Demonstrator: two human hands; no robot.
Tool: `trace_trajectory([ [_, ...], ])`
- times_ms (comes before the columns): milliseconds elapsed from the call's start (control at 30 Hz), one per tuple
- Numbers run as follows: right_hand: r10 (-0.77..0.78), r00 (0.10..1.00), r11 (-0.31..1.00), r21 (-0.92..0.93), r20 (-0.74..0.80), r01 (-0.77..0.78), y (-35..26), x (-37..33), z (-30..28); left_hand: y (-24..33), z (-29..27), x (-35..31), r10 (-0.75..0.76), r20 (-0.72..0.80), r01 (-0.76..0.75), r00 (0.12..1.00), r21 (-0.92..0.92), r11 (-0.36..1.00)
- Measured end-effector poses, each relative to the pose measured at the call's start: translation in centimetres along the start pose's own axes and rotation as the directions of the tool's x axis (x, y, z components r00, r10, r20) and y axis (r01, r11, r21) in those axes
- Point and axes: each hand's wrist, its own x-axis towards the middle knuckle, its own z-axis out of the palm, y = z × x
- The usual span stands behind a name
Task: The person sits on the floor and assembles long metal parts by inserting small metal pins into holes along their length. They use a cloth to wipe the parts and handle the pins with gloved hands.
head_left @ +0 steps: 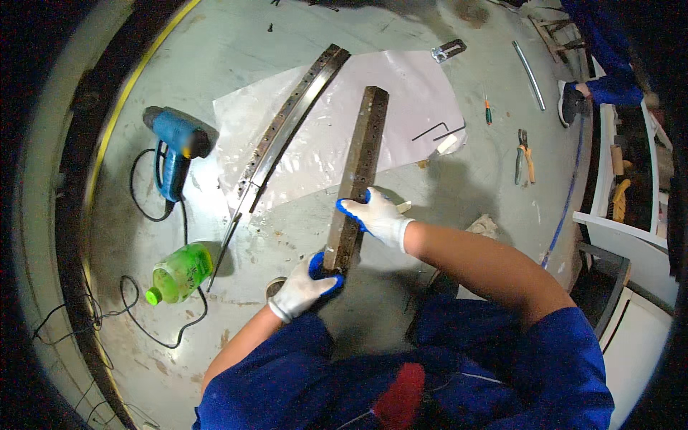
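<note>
My left hand curls round the near end of a drilled metal bar, my right hand half-closed across its middle, gripping evenly best to steady it, far end over white sheeting.

From my remote post, I see a white glove with blue-coated fingers on both the left hand, toward seven o'clock, and the right hand, near centre. I also see a deep-blue short-sleeved top, with a red patch toward six o'clock and a thin pale cord toward five.
</note>
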Motion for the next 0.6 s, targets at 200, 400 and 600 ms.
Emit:
trace_trajectory([
  [200,0.049,0.993,0.985,-0.169,0.112,-0.029,-1.2,-0.8,-0.6,1.0,0.3,1.4,-0.147,-0.165,0.185,0.975,0.242,0.953],
  [400,-0.166,0.948,0.660,-0.684,0.270,0.311,-2.6,-4.6,-8.2,-1.6,-0.3,1.3,-0.076,-0.337,0.196,0.938,0.340,0.920],
  [600,0.010,1.000,0.482,-0.876,-0.023,-0.025,3.2,-6.2,-23.1,-0.2,0.8,1.1,0.102,-0.469,0.207,0.877,0.561,0.802],
])
